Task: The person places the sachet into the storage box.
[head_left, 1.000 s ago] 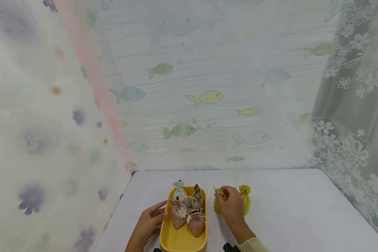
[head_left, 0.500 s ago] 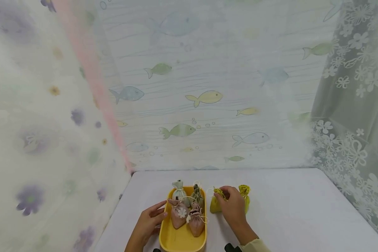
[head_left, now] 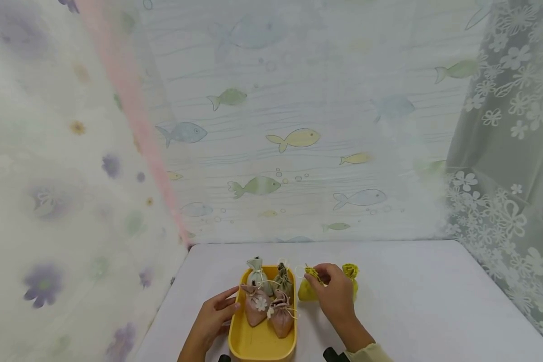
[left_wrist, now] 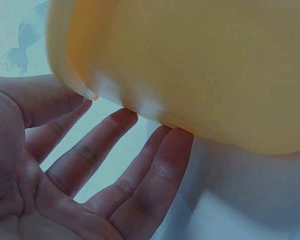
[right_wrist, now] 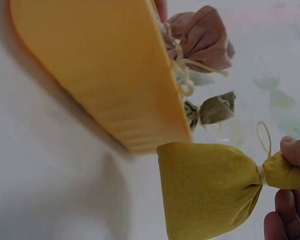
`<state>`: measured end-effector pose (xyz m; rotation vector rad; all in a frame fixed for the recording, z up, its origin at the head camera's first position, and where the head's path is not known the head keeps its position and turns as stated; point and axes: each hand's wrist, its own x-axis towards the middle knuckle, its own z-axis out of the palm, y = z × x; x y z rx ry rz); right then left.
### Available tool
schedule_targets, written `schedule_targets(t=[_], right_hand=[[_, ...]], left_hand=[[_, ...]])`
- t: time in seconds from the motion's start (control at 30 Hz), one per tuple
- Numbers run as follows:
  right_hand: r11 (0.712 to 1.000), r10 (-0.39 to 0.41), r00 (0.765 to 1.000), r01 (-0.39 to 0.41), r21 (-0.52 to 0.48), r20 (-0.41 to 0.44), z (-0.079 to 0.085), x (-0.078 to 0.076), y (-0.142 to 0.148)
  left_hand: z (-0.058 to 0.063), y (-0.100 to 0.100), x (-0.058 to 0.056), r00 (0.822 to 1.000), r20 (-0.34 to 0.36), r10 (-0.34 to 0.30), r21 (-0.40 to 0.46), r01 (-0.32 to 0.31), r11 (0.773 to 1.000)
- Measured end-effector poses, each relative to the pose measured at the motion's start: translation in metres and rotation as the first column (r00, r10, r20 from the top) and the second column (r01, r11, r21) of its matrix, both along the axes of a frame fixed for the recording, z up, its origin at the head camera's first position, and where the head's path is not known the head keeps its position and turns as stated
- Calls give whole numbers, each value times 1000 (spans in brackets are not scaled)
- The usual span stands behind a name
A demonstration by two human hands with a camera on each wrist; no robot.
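In the head view my right hand (head_left: 335, 294) pinches the gathered neck of a mustard-yellow drawstring pouch (head_left: 306, 290). The right wrist view has this pouch (right_wrist: 210, 190) hanging sideways near the tray's outer wall, a thin cord loop at its neck. My left hand (head_left: 214, 319) is at the left side of a yellow plastic tray (head_left: 262, 349); up close, its fairly straight fingers (left_wrist: 172, 155) touch the outer wall. Inside the tray sit a pale pouch (head_left: 257, 276), an olive-green pouch (head_left: 282, 279) and two dusty-pink pouches (head_left: 257, 306), one with a white flower.
A second mustard-yellow pouch (head_left: 350, 271) stands behind my right hand, partly hidden by it. All of this is on a white-covered table (head_left: 416, 296). Fish-patterned sheeting (head_left: 298, 201) rises at the back, and lacy curtain (head_left: 516, 216) hangs at the right.
My right hand keeps its pinch while the held pouch has shifted left toward the tray, its bottom swinging out leftward. The left hand stays at the tray's side.
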<state>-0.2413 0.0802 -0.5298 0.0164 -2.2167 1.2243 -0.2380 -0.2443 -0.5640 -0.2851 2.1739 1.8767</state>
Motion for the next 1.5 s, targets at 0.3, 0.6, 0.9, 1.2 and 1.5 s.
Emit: schedule_targets(t=[0.3, 0.6, 0.9, 1.2, 1.5], right_hand=[[1000, 18, 999, -18, 1, -45, 16, 6, -4], [999, 49, 996, -48, 13, -79, 36, 17, -10], [993, 118, 975, -112, 45, -189, 51, 24, -18], [976, 215, 962, -216, 15, -168, 61, 34, -31], [944, 323, 944, -326, -41, -63, 66, 48, -54]], left_hand=[[-3, 0, -3, 1000, 0, 5, -2, -5, 1000], [-1, 2, -2, 1000, 8, 8, 1, -8, 1000], [2, 5, 0, 1000, 2, -3, -7, 3, 1000], [3, 2, -1, 1000, -1, -15, -15, 15, 1000], [6, -1, 2, 999, -23, -47, -82, 45, 996]])
